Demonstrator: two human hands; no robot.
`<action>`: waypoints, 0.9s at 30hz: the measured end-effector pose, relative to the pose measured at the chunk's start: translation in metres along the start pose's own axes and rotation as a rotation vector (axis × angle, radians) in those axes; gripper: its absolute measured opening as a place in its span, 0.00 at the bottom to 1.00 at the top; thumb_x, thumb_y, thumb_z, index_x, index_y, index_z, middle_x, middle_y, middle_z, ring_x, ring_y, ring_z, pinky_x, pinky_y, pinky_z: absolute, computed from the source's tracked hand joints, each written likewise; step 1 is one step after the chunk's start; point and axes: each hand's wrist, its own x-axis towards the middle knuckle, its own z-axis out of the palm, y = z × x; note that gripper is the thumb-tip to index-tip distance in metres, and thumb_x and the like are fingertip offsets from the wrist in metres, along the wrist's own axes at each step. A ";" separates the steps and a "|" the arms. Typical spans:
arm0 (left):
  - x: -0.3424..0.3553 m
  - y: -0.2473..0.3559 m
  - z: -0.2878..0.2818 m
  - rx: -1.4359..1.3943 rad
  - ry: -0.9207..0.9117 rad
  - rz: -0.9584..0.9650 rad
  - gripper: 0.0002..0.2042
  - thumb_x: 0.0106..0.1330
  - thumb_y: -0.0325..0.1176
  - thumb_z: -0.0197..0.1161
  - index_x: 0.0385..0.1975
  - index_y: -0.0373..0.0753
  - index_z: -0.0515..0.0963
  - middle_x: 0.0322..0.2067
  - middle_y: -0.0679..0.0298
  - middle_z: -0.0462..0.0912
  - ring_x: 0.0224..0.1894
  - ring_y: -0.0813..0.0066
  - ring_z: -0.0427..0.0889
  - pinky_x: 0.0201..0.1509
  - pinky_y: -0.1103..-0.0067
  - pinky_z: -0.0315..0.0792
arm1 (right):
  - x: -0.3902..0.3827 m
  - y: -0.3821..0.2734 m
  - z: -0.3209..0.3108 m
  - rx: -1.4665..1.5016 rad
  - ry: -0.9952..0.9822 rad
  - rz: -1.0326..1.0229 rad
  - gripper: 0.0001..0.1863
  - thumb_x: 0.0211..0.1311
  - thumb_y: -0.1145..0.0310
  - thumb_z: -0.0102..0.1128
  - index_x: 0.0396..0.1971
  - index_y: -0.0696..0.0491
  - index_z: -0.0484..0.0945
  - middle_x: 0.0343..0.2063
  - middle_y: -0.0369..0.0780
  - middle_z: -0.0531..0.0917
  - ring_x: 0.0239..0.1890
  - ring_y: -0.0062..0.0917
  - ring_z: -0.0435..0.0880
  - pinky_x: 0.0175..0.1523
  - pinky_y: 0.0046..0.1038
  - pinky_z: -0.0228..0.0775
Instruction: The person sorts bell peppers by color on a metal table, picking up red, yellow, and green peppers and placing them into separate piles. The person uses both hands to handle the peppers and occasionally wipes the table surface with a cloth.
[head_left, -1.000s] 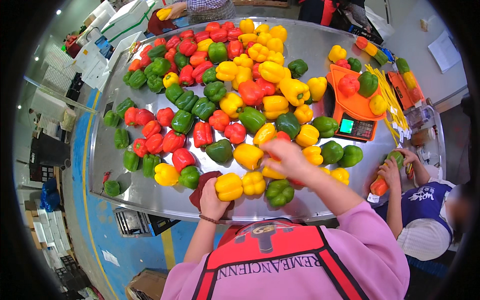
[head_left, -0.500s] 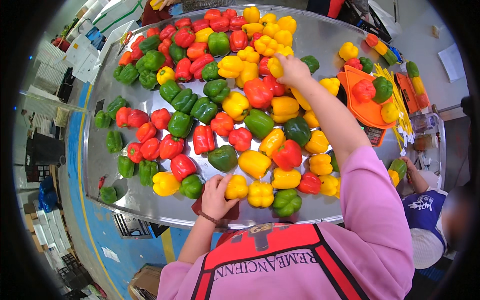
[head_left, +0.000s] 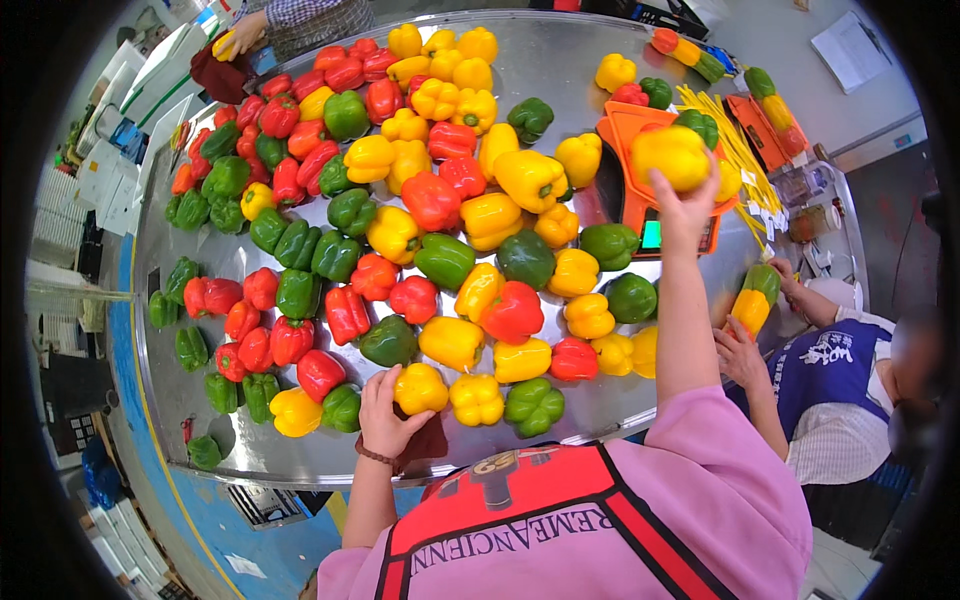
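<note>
My right hand point(head_left: 690, 195) holds a yellow bell pepper point(head_left: 668, 158), blurred by motion, over the orange scale tray point(head_left: 625, 125). Parts of a green pepper point(head_left: 700, 122) and another yellow pepper point(head_left: 728, 180) show on the tray behind it. At the table's near edge, my left hand point(head_left: 385, 415) has its thumb and fingers around the left side of another yellow bell pepper point(head_left: 421, 389), which rests on the table. A dark red cloth point(head_left: 425, 445) lies under that hand, partly hidden. Many red, green and yellow peppers cover the metal table point(head_left: 560, 70).
Yellow strips point(head_left: 725, 135) lie beside the scale display point(head_left: 651, 234). Right of me, a co-worker's hands point(head_left: 742, 355) hold a bundle of green and yellow peppers point(head_left: 755, 300). At far left, another person's hand point(head_left: 245, 32) holds a yellow pepper by a dark red cloth point(head_left: 215, 75).
My right hand has lifted a yellow pepper from the far middle pile and carried it right, over the scale. My left hand stays at the same near pepper. The view has shifted right.
</note>
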 end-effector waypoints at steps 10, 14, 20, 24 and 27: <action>0.001 0.004 0.002 0.010 0.023 0.014 0.43 0.36 0.37 0.80 0.59 0.41 0.69 0.50 0.54 0.72 0.53 0.52 0.72 0.58 0.65 0.68 | 0.033 0.069 -0.114 -0.820 -0.100 -0.128 0.43 0.48 0.56 0.73 0.62 0.59 0.63 0.57 0.52 0.72 0.61 0.44 0.69 0.66 0.38 0.58; -0.001 0.001 0.005 -0.008 0.022 -0.005 0.42 0.37 0.37 0.80 0.59 0.40 0.68 0.51 0.54 0.72 0.54 0.52 0.72 0.59 0.65 0.68 | 0.077 0.071 -0.149 -0.865 0.065 -0.172 0.42 0.49 0.53 0.71 0.62 0.58 0.64 0.57 0.53 0.72 0.61 0.44 0.69 0.66 0.39 0.59; -0.001 0.003 0.006 -0.010 0.031 -0.003 0.42 0.37 0.36 0.79 0.59 0.40 0.68 0.52 0.54 0.72 0.54 0.52 0.71 0.59 0.65 0.68 | 0.102 0.099 -0.183 -1.053 -0.110 0.187 0.45 0.46 0.52 0.73 0.63 0.56 0.64 0.52 0.53 0.77 0.57 0.47 0.73 0.63 0.39 0.63; -0.002 0.001 0.005 -0.011 0.026 -0.011 0.42 0.37 0.36 0.79 0.59 0.40 0.68 0.52 0.54 0.72 0.55 0.53 0.71 0.60 0.65 0.67 | 0.115 0.074 -0.179 -0.506 0.375 -0.006 0.44 0.48 0.57 0.76 0.60 0.60 0.63 0.50 0.52 0.76 0.54 0.37 0.76 0.59 0.33 0.67; -0.003 0.000 0.006 -0.008 0.026 -0.011 0.42 0.37 0.35 0.79 0.59 0.41 0.68 0.52 0.54 0.72 0.55 0.53 0.71 0.60 0.65 0.67 | 0.117 0.033 -0.171 -0.448 0.465 -0.155 0.42 0.50 0.58 0.76 0.59 0.62 0.62 0.51 0.50 0.73 0.53 0.34 0.75 0.58 0.31 0.67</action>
